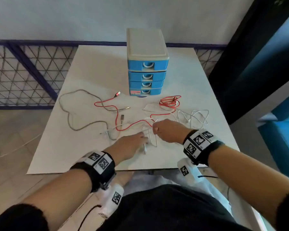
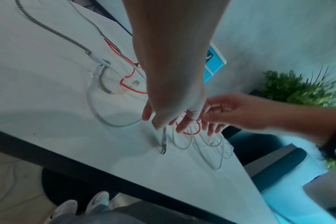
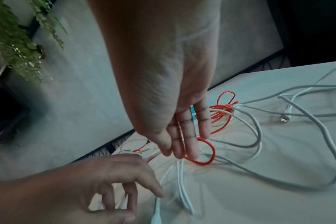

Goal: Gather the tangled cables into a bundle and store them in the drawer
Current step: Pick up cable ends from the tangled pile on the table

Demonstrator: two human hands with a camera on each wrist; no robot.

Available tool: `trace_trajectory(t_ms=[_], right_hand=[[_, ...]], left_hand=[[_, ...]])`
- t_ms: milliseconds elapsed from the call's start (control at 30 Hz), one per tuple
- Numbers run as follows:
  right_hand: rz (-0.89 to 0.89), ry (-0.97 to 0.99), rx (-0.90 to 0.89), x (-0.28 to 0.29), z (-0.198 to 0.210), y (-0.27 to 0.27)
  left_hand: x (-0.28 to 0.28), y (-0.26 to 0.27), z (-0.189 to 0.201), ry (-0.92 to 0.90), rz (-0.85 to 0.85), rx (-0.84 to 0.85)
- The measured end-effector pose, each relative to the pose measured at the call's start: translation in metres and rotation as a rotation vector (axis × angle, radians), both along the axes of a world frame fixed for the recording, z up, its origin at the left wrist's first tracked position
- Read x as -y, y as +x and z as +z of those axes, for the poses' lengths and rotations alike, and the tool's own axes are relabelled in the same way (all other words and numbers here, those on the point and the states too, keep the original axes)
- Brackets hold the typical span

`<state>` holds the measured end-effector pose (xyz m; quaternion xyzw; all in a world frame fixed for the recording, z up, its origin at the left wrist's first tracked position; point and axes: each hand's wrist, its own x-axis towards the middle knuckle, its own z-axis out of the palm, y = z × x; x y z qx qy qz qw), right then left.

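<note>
Snags likely as the gathering starts

Cables lie strewn over the table (image 1: 90, 67): a white cable (image 1: 193, 116) looped at right, a red cable (image 1: 169, 102) coiled near the drawer unit (image 1: 147, 75), a braided grey cable (image 1: 77, 110) at left. The right hand (image 1: 169, 130) pinches a white loop, lifted slightly. The left hand (image 1: 132, 145) lies over the white plug end, fingers loosely bent; whether it grips, I cannot tell. All drawers look closed. Pulling the white loop may drag the crossing red strand and tighten the tangle, or sweep plugs off the near edge.
</note>
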<state>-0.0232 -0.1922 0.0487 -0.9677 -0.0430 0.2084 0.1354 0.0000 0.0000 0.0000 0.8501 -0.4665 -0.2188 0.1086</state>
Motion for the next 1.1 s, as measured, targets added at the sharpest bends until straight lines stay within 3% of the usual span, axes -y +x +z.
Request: trace_trajectory(t_ms=[133,233,300,400,467,533,667,733,867,1000,1100], right_hand=[[-0.034,0.01,0.028,0.002,-0.008,-0.001],[-0.118,0.157,0.042,0.013,-0.013,0.002],[-0.199,0.273,0.091,0.019,-0.011,0.0],[-0.337,0.453,0.214,0.031,-0.011,0.006],[-0.418,0.689,0.257,0.034,-0.007,0.013],[-0.443,0.909,0.297,0.032,0.0,0.018],[-0.398,1.05,0.364,0.025,0.02,0.027],[-0.379,1.003,0.383,0.025,0.027,0.035],[-0.224,0.585,0.511,0.029,0.019,0.046],[-0.099,0.254,0.509,0.041,-0.017,0.043],[-0.157,0.137,0.439,0.047,-0.035,0.037]], left_hand=[[0.016,-0.007,0.0,0.181,-0.063,0.249],[0.018,-0.002,-0.009,0.129,-0.07,0.282],[0.019,0.006,-0.011,0.001,-0.001,0.192],[0.029,0.021,0.011,-0.334,0.231,-0.099],[0.037,0.034,0.034,-0.544,0.4,-0.253],[0.043,0.046,0.06,-0.69,0.47,-0.321],[0.055,0.063,0.098,-0.788,0.557,-0.366],[0.056,0.072,0.107,-0.781,0.607,-0.436],[0.059,0.087,0.12,-0.883,0.659,-0.645],[0.059,0.102,0.132,-1.037,0.698,-0.788],[0.056,0.111,0.138,-1.099,0.672,-0.824]])
